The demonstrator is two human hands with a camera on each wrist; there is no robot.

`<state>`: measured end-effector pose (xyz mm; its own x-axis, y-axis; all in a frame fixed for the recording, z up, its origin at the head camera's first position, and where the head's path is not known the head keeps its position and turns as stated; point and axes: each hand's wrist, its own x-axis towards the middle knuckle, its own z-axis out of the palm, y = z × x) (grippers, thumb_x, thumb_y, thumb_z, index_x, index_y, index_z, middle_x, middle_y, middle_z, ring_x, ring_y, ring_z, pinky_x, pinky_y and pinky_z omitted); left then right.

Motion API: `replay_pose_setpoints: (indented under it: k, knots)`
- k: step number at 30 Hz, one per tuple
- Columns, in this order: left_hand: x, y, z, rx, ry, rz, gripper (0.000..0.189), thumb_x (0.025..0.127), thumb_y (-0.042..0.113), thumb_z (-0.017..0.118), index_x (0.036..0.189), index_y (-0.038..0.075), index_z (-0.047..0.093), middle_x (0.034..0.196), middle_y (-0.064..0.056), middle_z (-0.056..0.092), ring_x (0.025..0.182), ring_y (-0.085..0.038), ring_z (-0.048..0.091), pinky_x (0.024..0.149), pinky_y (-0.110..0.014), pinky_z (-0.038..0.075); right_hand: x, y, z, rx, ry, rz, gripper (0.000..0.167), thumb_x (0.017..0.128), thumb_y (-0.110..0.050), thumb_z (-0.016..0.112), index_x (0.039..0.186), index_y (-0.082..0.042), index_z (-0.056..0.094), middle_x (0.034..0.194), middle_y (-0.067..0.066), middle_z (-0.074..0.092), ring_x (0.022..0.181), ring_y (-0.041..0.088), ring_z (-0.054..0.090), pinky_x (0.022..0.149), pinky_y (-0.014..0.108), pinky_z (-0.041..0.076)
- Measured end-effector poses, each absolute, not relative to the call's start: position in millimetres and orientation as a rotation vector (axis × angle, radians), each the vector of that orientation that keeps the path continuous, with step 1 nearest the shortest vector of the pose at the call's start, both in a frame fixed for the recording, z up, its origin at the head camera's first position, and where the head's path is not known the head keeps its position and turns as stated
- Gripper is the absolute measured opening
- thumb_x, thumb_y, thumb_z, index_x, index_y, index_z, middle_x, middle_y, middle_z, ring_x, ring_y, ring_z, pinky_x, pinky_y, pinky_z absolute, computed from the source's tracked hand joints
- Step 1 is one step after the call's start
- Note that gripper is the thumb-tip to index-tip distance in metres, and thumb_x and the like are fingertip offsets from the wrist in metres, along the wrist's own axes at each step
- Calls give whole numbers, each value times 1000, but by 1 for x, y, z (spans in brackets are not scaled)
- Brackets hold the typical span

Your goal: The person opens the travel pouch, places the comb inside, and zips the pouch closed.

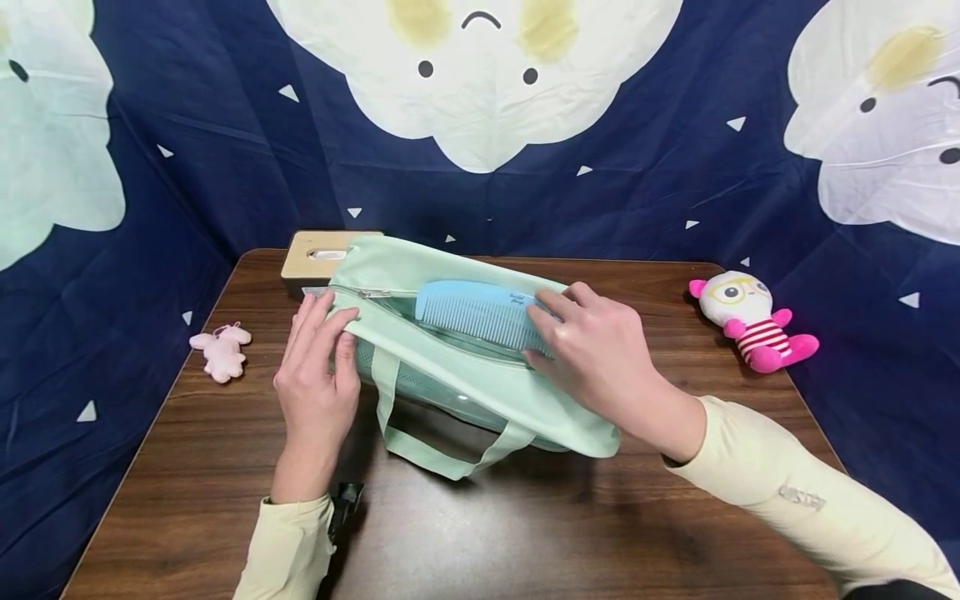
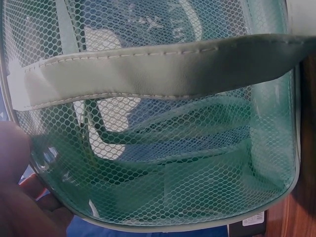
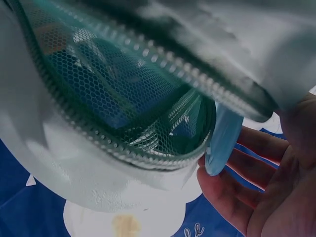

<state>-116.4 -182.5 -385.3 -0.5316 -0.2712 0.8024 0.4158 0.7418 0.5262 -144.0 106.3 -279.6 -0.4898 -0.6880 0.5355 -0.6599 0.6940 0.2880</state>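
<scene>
A pale green zippered mesh bag (image 1: 465, 375) lies on the table with its zip open and a strap handle (image 1: 427, 454) hanging toward me. My right hand (image 1: 600, 346) grips the right end of a light blue comb (image 1: 465, 308), holding it over the opening with its teeth toward me. In the right wrist view the comb (image 3: 224, 140) crosses the rim of the zip, its end between thumb and fingers. My left hand (image 1: 318, 375) holds the bag's left end near the zip pull. Clear mesh and the handle fill the left wrist view, the left fingers (image 2: 44, 200) at the bag's edge.
Behind the bag's left end stands a box with a wooden lid (image 1: 307, 250). A small pink plush (image 1: 222, 352) lies at the table's left, and a plush toy in a striped shirt (image 1: 753, 321) at the right. Dark blue cloth (image 1: 225, 167) with clouds surrounds the wooden table (image 1: 465, 542).
</scene>
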Motion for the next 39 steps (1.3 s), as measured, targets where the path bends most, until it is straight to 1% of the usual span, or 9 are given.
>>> replay_pose_setpoints:
  k: [6, 12, 18, 23, 27, 30, 34, 36, 39]
  knots:
    - [-116, -182, -385, -113, -1959, -866, 33, 107, 27, 56, 113, 0, 74, 136, -18, 67, 137, -37, 55, 120, -49, 37, -147, 102, -281, 1036, -2251, -85, 42, 67, -30, 96, 95, -6, 75, 98, 7, 75, 79, 27, 63, 51, 33, 54]
    - [-115, -182, -386, -108, -1960, -864, 35, 108, 29, 55, 113, 0, 74, 136, -18, 67, 137, -38, 55, 121, -46, 36, -149, 100, -283, 1054, -2245, -91, 41, 66, -29, 96, 92, -7, 73, 94, 5, 74, 77, 27, 62, 53, 34, 54]
    - [-115, -182, -386, -112, -1961, -870, 33, 107, 26, 56, 113, 0, 74, 136, -18, 67, 137, -38, 55, 122, -44, 35, -150, 99, -285, 1078, -2250, -64, 42, 65, -28, 96, 91, -7, 71, 93, 8, 73, 77, 28, 62, 56, 36, 55]
    - [-114, -182, -386, -105, -1965, -878, 31, 107, 25, 56, 112, 0, 74, 136, -18, 67, 138, -38, 55, 121, -46, 35, -151, 99, -286, 1075, -2258, -49, 42, 65, -29, 96, 89, -7, 70, 93, 7, 74, 79, 28, 63, 56, 36, 55]
    - [-114, -182, -386, -103, -1966, -881, 30, 107, 25, 57, 112, 0, 74, 136, -18, 67, 138, -37, 55, 122, -46, 35, -150, 102, -285, 1049, -2296, -25, 45, 68, -37, 95, 97, -9, 75, 100, 6, 76, 84, 26, 67, 53, 35, 55]
    - [-114, -182, -385, -106, -1963, -880, 30, 107, 25, 57, 112, 1, 74, 136, -18, 67, 138, -37, 55, 121, -46, 35, -150, 104, -281, 1040, -2326, 17, 46, 72, -41, 93, 102, -10, 78, 103, 4, 78, 85, 24, 69, 47, 34, 53]
    - [-114, -182, -385, -107, -1962, -879, 33, 107, 27, 56, 111, 1, 74, 135, -18, 67, 137, -38, 55, 121, -46, 35, -150, 106, -274, 1062, -2390, 100, 38, 80, -40, 87, 101, -10, 79, 99, 3, 78, 82, 24, 70, 44, 36, 51]
    - [-114, -182, -385, -107, -1963, -878, 34, 107, 28, 56, 112, 0, 74, 135, -18, 67, 137, -38, 55, 122, -46, 35, -151, 107, -269, 1076, -2449, 171, 33, 85, -37, 83, 101, -9, 79, 96, 4, 78, 80, 25, 71, 45, 38, 51]
    - [-114, -182, -385, -105, -1961, -877, 35, 108, 29, 55, 112, 0, 74, 135, -18, 67, 137, -38, 55, 121, -48, 36, -155, 106, -259, 1114, -2587, 351, 26, 91, -31, 77, 102, -9, 80, 93, 5, 79, 79, 22, 72, 54, 41, 55]
